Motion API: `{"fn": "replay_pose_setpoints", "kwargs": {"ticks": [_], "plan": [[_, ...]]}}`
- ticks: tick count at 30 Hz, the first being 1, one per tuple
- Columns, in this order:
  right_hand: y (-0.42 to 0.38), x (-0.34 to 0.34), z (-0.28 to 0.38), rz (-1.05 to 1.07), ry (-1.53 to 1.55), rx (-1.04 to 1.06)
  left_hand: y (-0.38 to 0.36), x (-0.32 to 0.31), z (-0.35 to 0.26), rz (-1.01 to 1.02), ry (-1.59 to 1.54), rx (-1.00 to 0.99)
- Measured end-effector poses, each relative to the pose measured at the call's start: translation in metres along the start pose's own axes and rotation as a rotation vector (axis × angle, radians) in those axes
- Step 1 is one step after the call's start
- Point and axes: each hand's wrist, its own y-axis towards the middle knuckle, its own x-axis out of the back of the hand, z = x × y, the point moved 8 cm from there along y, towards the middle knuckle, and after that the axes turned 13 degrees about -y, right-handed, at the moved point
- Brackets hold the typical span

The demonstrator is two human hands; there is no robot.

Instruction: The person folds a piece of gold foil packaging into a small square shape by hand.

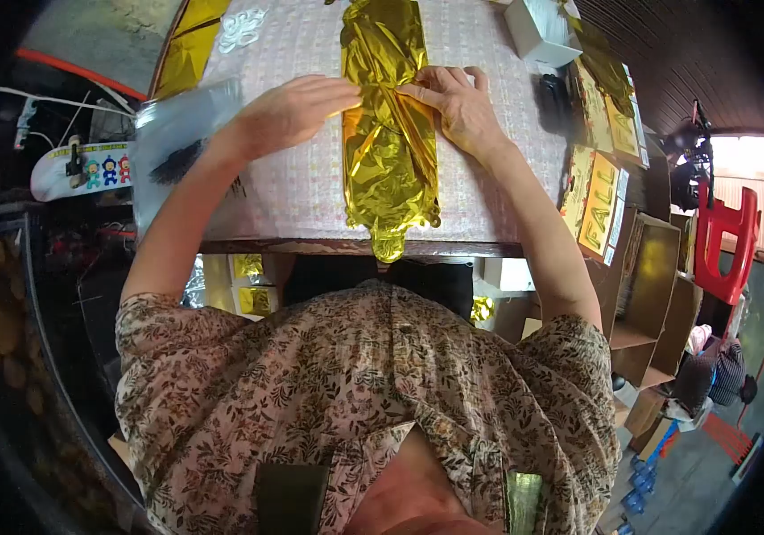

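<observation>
A flattened gold foil balloon [389,169] lies lengthwise on the table, wrinkled, with a rounded tab at its near end hanging over the edge. Creases gather across its upper middle, between my hands. At its left edge, the fingers of my left hand [297,111] are held together with their tips on the foil. My right hand [462,109] is on the opposite edge, thumb reaching over the gathered foil and fingers bent. Exactly how much foil each hand pinches is partly hidden.
The table [288,201] has a patterned, plastic-like cover. To the left lies a clear plastic bag [187,134] with something dark; white coiled ribbon [241,29] sits farther back. A white box [542,34], a black object [553,96] and printed "FALL" packages [594,203] line the right side.
</observation>
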Motion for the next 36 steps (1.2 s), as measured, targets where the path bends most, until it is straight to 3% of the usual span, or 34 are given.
{"fn": "replay_pose_setpoints", "kwargs": {"ticks": [3, 15, 17, 21, 29, 31, 34, 35, 36], "plan": [[0.001, -0.002, -0.002, 0.031, 0.016, -0.019, 0.015, -0.007, -0.011, 0.006, 0.139, -0.072], [0.0, -0.014, -0.006, 0.048, 0.033, -0.048, 0.028, -0.034, -0.006, 0.026, 0.0, 0.015], [0.0, -0.011, -0.006, 0.013, 0.04, -0.04, 0.029, -0.034, 0.003, -0.1, -0.017, 0.034], [0.0, -0.011, -0.008, 0.013, 0.067, -0.044, 0.032, -0.043, 0.009, -0.087, 0.012, 0.003], [0.0, 0.002, -0.014, 0.051, 0.188, -0.074, 0.019, -0.032, 0.018, -0.218, -0.466, 0.07], [-0.001, 0.003, -0.014, 0.057, 0.271, -0.115, 0.015, -0.036, 0.024, -0.222, -0.6, 0.171], [-0.004, 0.01, -0.018, 0.137, 0.36, -0.407, 0.0, -0.047, 0.065, -0.267, -0.785, 0.756], [-0.006, 0.004, -0.019, 0.139, 0.363, -0.408, 0.006, -0.033, 0.055, -0.411, -0.707, 0.591], [-0.007, -0.005, -0.021, 0.106, 0.462, -0.401, 0.004, -0.034, 0.058, -0.339, -0.749, 0.683]]}}
